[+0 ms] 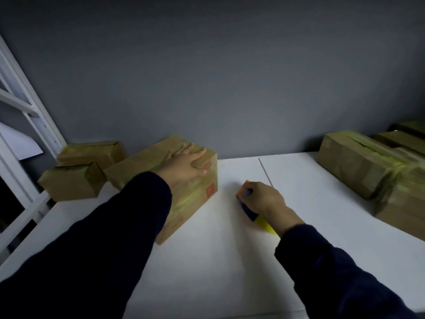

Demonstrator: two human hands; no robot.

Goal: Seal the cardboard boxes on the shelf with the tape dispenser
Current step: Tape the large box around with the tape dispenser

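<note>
Progress seems partial: glossy-taped boxes lie at the white shelf's right edge, while left grip rests flat, released, on a brown cardboard box toward the left back and right grip clasps the orange-blue-yellow tape dispenser mid-shelf.

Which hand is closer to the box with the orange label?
Left. The left hand lies flat on the box; the right hand grips the tape dispenser beside it.
</note>
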